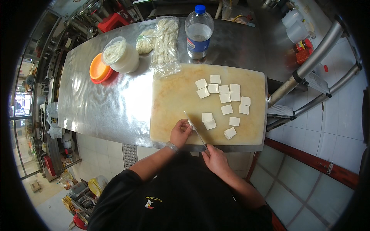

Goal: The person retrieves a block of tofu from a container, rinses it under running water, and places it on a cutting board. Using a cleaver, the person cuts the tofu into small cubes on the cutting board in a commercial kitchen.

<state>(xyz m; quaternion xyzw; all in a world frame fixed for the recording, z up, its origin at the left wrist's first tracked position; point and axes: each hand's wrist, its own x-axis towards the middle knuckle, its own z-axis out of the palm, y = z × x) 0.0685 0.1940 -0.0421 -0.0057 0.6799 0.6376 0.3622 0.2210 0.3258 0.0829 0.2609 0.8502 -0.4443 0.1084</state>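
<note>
My right hand (pixel 216 158) grips the handle of a knife (pixel 199 136), whose blade is seen nearly edge-on and points away to the upper left. Beside the blade, my left hand (pixel 180 134) pinches a small white piece (pixel 191 123) between thumb and fingers; the piece seems to touch the blade. Both hands are over the near edge of a large, yellow-stained cutting board (pixel 173 95). Several flat white squares that look like tofu (pixel 225 98) are spread over its right half, some of them overlapping. A small stack of squares (pixel 230 133) lies near the front.
Behind the board stands a large plastic bottle (pixel 199 34) with a blue cap. Bagged noodles (pixel 166 40) overlap the board's back corner. To their left are a tub of white strips (pixel 124 57) and an orange bowl (pixel 99 68) on the steel table (pixel 95 109). A metal ladder (pixel 315 52) leans at right.
</note>
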